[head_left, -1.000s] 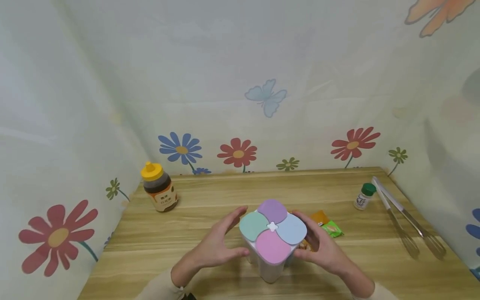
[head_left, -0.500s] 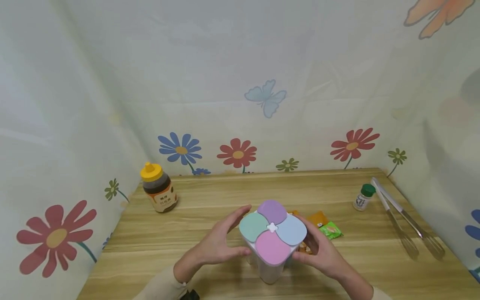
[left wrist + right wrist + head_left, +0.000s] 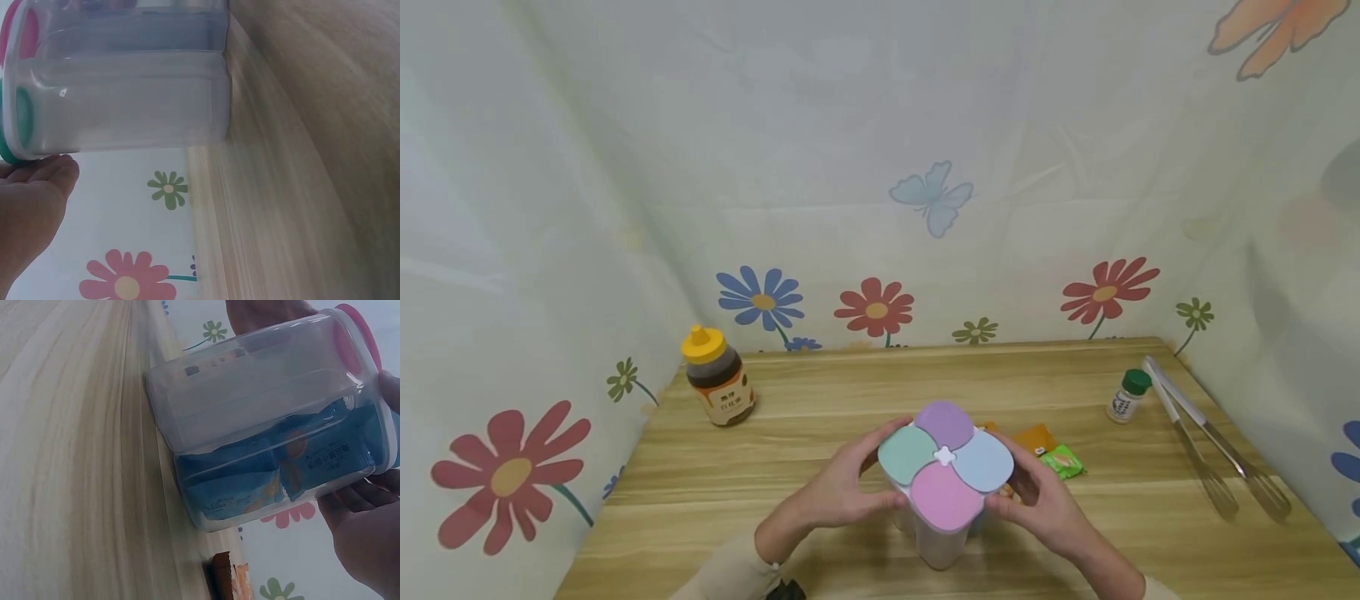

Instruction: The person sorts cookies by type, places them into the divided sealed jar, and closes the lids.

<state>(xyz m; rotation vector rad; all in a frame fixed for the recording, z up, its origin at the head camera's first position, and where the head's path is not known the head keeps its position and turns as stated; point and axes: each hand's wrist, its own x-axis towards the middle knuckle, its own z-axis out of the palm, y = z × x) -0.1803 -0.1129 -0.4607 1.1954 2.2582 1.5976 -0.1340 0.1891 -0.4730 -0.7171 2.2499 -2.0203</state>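
A clear plastic storage container (image 3: 942,542) stands upright on the table, topped by a four-petal lid (image 3: 947,496) in purple, teal, blue and pink. My left hand (image 3: 842,492) holds the lid's left side, thumb toward the front and fingers toward the back. On the opposite side, my right hand (image 3: 1048,508) grips the lid's edge, some fingers hidden behind it. The right wrist view shows blue snack packets (image 3: 325,453) inside one compartment, while the neighbouring front compartment shows no packets. In the left wrist view, fingertips lie right at the teal petal (image 3: 24,122).
Orange (image 3: 1036,437) and green (image 3: 1063,460) snack packets lie behind and right of the container. A yellow-capped honey bottle (image 3: 721,383) stands back left. At the right are a green-capped shaker (image 3: 1127,396) and metal tongs (image 3: 1206,429). A floral curtain (image 3: 850,167) surrounds the table (image 3: 820,392).
My left hand has shifted slightly right and closed in on the lid's edge. My right hand has barely moved, and the container stays in place.
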